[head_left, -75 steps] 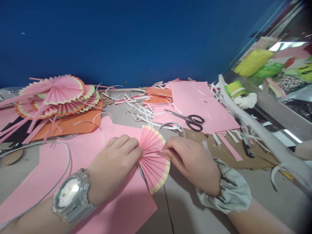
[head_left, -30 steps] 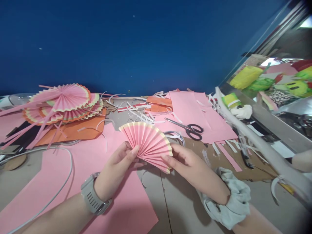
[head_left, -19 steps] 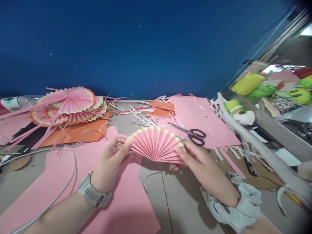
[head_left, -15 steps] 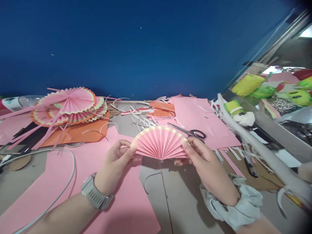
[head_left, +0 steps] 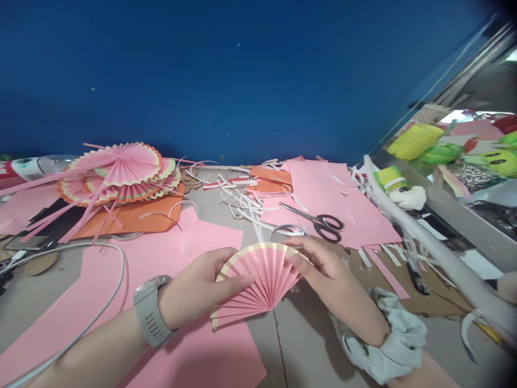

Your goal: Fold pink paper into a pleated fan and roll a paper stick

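Observation:
A pleated pink paper fan (head_left: pixel 264 275) with a pale yellow rim is spread between my two hands, its point towards me. My left hand (head_left: pixel 210 277) grips its left side, the thumb lying across the pleats and the fingers hidden behind. On the right edge, my right hand (head_left: pixel 319 264) pinches the folds between thumb and fingers. Just beyond the right hand, black-handled scissors (head_left: pixel 319 221) lie partly open on pink paper sheets (head_left: pixel 323 188). Finished-looking pleated rosettes (head_left: pixel 125 167) are stacked at the back left, with pink strips hanging from them.
A large pink sheet (head_left: pixel 161 302) lies under my left arm, crossed by a pale cable (head_left: pixel 117 291). White paper scraps (head_left: pixel 246 207) litter the back middle. An orange sheet (head_left: pixel 161 215) sits under the rosettes. On the right are cardboard (head_left: pixel 359 280) and a long pale tube (head_left: pixel 407 231).
The fan has come lower and nearer to me and tilted, its left side dropping. My left thumb has slid inward over the pleats, and my right hand has moved up along the rim.

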Demonstrator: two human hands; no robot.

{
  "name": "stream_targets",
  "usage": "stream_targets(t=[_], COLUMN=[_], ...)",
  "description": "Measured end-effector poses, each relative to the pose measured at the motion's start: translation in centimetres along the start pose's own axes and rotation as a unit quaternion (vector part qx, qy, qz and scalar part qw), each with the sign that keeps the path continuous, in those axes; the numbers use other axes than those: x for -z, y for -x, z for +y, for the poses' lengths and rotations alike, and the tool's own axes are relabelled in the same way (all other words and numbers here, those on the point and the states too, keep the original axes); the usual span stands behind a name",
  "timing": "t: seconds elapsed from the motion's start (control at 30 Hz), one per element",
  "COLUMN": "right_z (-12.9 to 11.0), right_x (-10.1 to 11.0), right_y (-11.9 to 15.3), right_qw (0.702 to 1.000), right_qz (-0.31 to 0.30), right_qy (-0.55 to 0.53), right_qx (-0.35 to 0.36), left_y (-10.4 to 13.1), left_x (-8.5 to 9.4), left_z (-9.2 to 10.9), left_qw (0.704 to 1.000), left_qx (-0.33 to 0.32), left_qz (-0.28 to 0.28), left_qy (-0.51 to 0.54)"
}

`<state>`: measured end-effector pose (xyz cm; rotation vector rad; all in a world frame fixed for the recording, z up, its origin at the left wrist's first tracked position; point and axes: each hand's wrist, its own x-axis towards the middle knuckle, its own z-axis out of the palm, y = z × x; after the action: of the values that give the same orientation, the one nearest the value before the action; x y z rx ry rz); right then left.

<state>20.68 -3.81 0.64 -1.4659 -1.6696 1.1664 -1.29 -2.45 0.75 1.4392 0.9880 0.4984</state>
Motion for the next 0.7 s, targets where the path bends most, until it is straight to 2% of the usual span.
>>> stream_targets(t=[0.07,0.13,0.23,0.33,0.43,0.57,0.7], right_z=[0.0,0.0,0.0,-0.1,0.0,0.2,0.1], right_x=[0.1,0.2,0.0,-0.6,-1.1,-1.1,-0.9], right_y=[0.0,-0.1,-0.2,-0.1,0.0,-0.1,-0.1], right_qw=[0.999,0.995,0.984,0.976,0.973,0.968,0.966], right_qz=[0.009,-0.01,-0.097,-0.168,-0.178,-0.196,-0.212], right_qy=[-0.043,-0.094,-0.145,-0.129,-0.129,-0.14,-0.132], right_qx=[-0.013,-0.026,-0.038,-0.056,-0.066,-0.066,-0.07], left_y=[0.0,-0.1,-0.2,-0.2,-0.1,0.1,-0.1], left_x=[-0.2,-0.3,-0.7,-0.9,-0.8,-0.3,-0.2], left_z=[-0.1,-0.3,-0.5,-0.7,-0.6,-0.6,-0.8], left_qw=[1.0,0.997,0.985,0.98,0.976,0.973,0.976], left_qx=[0.003,0.009,0.004,0.0,0.004,0.014,0.023], left_qz=[0.022,0.024,-0.002,-0.005,-0.002,0.036,0.021], left_qy=[0.01,0.072,0.17,0.199,0.22,0.227,0.215])
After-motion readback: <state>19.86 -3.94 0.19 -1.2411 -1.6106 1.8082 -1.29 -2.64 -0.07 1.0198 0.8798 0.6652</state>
